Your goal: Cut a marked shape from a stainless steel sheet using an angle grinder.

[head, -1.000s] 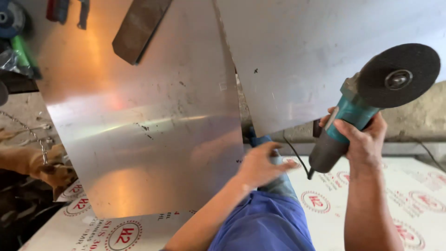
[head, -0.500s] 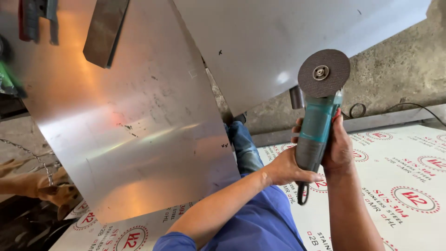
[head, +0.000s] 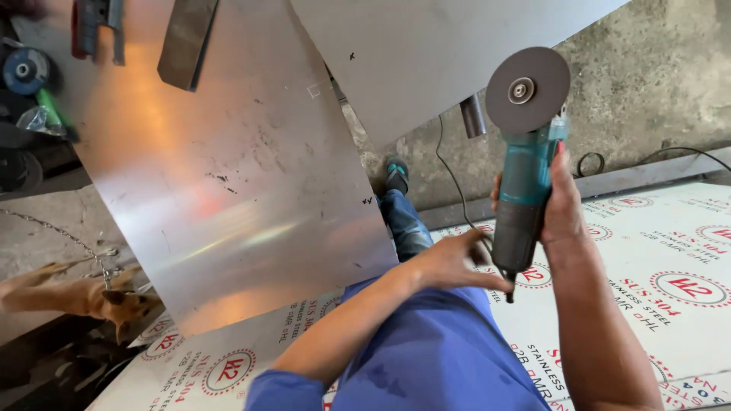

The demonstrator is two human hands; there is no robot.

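A person in blue work clothes holds a teal angle grinder upright over a white film-covered steel sheet that lies across the floor. The right hand is wrapped tight around the grinder's body, fingers curled behind it and the thumb along its side, with the grey disc at the top, facing the camera. The left hand reaches across to the tool's dark lower end, fingertips drawn together at the base where the black cord leaves it; whether they pinch the cord or a switch cannot be told. The cord loops away over the concrete floor beyond the sheet's far edge. A bare polished metal sheet lies over the white sheet's left part, reflecting light, with a second plain sheet above it. One leg stretches out between them, ending in a dark shoe. At the lower left corner a tan dog lies beside a chain. Spare discs sit at the upper left.
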